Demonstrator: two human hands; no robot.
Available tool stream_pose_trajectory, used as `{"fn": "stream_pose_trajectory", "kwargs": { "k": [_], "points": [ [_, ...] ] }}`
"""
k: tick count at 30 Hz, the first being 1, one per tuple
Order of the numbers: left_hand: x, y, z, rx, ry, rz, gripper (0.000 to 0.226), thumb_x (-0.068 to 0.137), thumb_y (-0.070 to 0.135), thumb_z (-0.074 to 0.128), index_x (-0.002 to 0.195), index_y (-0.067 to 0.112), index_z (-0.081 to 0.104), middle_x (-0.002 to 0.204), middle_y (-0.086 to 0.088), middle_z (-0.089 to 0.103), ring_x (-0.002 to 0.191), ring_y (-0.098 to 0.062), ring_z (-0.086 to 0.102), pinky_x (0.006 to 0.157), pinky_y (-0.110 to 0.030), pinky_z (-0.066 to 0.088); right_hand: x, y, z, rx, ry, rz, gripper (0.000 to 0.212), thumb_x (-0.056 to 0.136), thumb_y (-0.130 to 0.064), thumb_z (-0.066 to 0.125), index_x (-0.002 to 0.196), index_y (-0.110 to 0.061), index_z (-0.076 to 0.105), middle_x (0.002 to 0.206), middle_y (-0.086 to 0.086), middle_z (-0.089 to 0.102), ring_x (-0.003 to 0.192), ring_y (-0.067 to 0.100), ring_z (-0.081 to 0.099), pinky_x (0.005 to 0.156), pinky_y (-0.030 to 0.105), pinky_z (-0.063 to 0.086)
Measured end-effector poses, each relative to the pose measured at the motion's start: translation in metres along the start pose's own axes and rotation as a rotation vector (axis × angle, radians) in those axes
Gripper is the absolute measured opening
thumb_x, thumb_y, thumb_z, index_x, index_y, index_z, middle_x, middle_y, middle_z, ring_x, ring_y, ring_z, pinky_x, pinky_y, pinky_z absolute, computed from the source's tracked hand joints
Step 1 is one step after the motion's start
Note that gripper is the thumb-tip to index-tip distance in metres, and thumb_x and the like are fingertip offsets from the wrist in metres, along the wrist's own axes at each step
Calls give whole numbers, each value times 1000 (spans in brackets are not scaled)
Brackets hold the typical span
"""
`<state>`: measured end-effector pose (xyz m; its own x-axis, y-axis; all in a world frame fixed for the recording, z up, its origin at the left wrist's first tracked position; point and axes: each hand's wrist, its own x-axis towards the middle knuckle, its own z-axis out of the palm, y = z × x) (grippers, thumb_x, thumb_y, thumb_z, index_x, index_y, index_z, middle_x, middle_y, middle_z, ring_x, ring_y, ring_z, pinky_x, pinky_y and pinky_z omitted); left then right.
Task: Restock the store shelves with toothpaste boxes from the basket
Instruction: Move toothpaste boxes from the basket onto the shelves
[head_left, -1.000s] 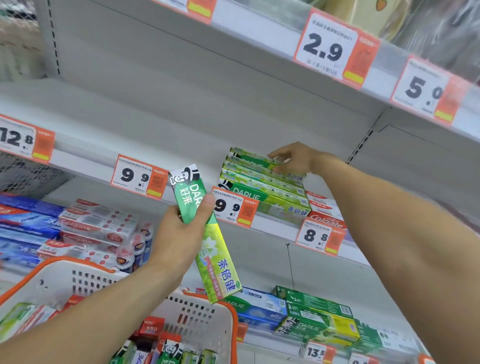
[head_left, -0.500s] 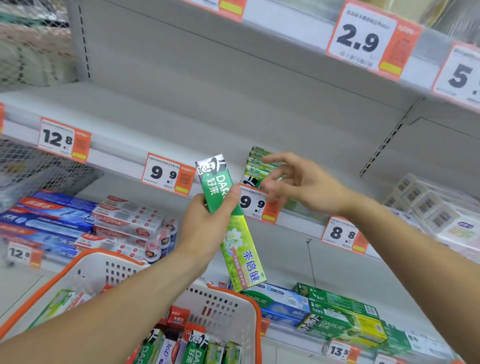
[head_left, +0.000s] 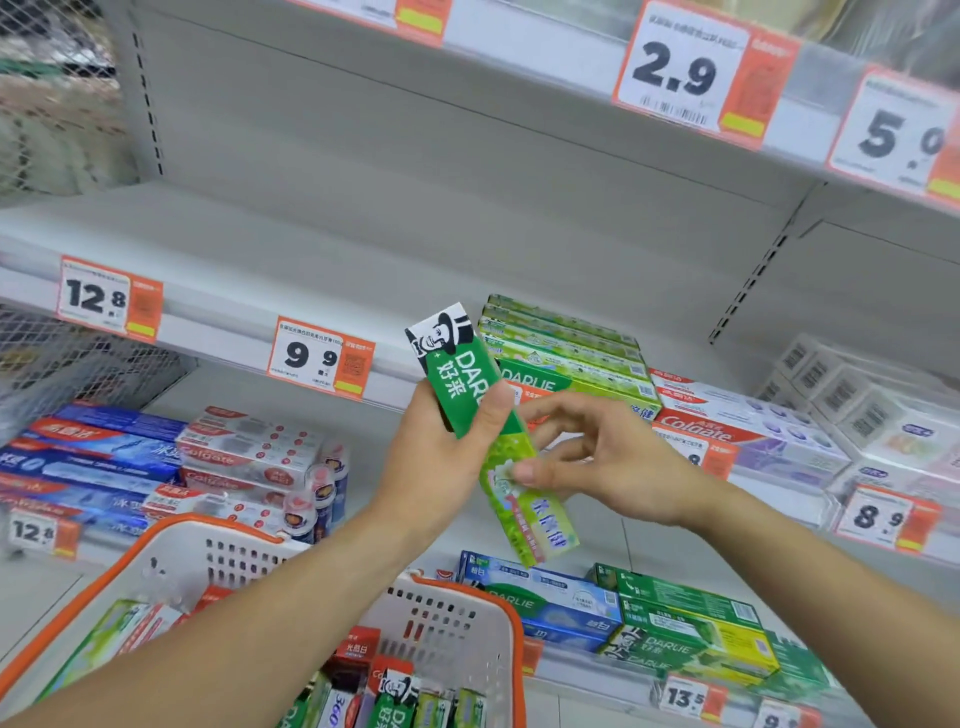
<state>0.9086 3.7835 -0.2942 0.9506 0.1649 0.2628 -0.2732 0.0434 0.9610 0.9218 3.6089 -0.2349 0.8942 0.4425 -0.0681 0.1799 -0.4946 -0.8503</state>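
Observation:
My left hand (head_left: 441, 467) grips a green Darlie toothpaste box (head_left: 462, 374) by its upper half, tilted with the logo end up. My right hand (head_left: 618, 462) has come to the same box, its thumb on the front of the lower half and its fingers at the right edge, pinching it. Just behind, a stack of the same green boxes (head_left: 566, 348) lies on the middle shelf. The white basket with an orange rim (head_left: 218, 566) sits below my left arm, with several toothpaste boxes (head_left: 395, 696) standing in it.
Colgate boxes (head_left: 727, 421) lie right of the green stack, and white boxes (head_left: 857, 410) lie farther right. The 9.9 price tag (head_left: 319, 358) marks the shelf edge (head_left: 208, 338). Blue and red boxes (head_left: 156, 457) fill the lower left shelf; Darlie boxes (head_left: 675, 634) lie at lower right.
My right hand left the stack on the shelf, came down and left, and now pinches the box that my left hand holds. The view has shifted right.

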Motion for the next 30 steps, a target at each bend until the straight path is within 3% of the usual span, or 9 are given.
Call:
{"fn": "stream_pose_trajectory", "kwargs": {
  "k": [3, 6, 8, 11, 14, 17, 26, 30],
  "points": [
    [5, -6, -7, 89, -118, 55, 63, 84, 71, 55, 129, 27, 50, 113, 17, 68, 104, 3, 63, 86, -17, 49, 0, -5, -24, -54, 91, -79, 50, 70, -18, 83, 117, -13, 68, 104, 15, 72, 88, 27, 72, 88, 43, 58],
    [14, -17, -11, 372, -76, 224, 62, 89, 53, 57, 142, 26, 41, 131, 17, 53, 122, 2, 47, 99, -11, 35, 10, -14, -55, -126, 271, -166, 47, 70, -23, 82, 115, -17, 69, 103, 3, 75, 89, 9, 69, 90, 28, 55],
    [27, -26, -9, 568, -10, 353, 63, 90, 43, 60, 144, 18, 42, 137, 6, 50, 130, -9, 41, 110, -25, 33, 27, -19, -76, -296, 414, -224, 46, 76, -21, 84, 118, -21, 67, 105, -7, 73, 92, 3, 66, 92, 21, 51],
    [47, -40, -4, 756, 1, 421, 68, 91, 46, 59, 148, 13, 40, 148, -5, 44, 142, -24, 34, 119, -43, 27, 67, -20, -108, -517, 499, -219, 52, 82, -18, 81, 130, -17, 62, 118, -1, 67, 107, 11, 62, 100, 21, 44],
    [53, -52, -4, 856, -33, 412, 72, 95, 52, 54, 154, 19, 31, 155, -6, 38, 149, -27, 23, 126, -42, 7, 105, -15, -136, -596, 497, -114, 53, 86, -20, 78, 135, -19, 58, 132, 3, 62, 121, 20, 58, 105, 28, 42],
    [57, -61, -8, 911, -70, 435, 72, 95, 58, 43, 156, 24, 24, 152, -2, 44, 149, -24, 23, 124, -34, -5, 140, -2, -157, -681, 490, -37, 52, 87, -21, 76, 136, -18, 58, 137, 6, 59, 125, 23, 56, 99, 23, 39],
    [60, -64, -12, 848, -68, 463, 66, 97, 43, 56, 155, 28, 28, 147, 9, 46, 145, -17, 25, 124, -28, -6, 180, 21, -168, -591, 275, 122, 56, 80, -20, 83, 133, -17, 63, 134, 7, 60, 110, 16, 55, 96, 26, 42],
    [61, -66, -11, 845, -59, 464, 66, 97, 43, 57, 154, 30, 27, 146, 9, 46, 144, -16, 26, 123, -25, -8, 185, 24, -167, -534, 165, 169, 55, 78, -20, 84, 130, -18, 65, 131, 5, 62, 114, 15, 57, 101, 28, 42]
  ]
}}
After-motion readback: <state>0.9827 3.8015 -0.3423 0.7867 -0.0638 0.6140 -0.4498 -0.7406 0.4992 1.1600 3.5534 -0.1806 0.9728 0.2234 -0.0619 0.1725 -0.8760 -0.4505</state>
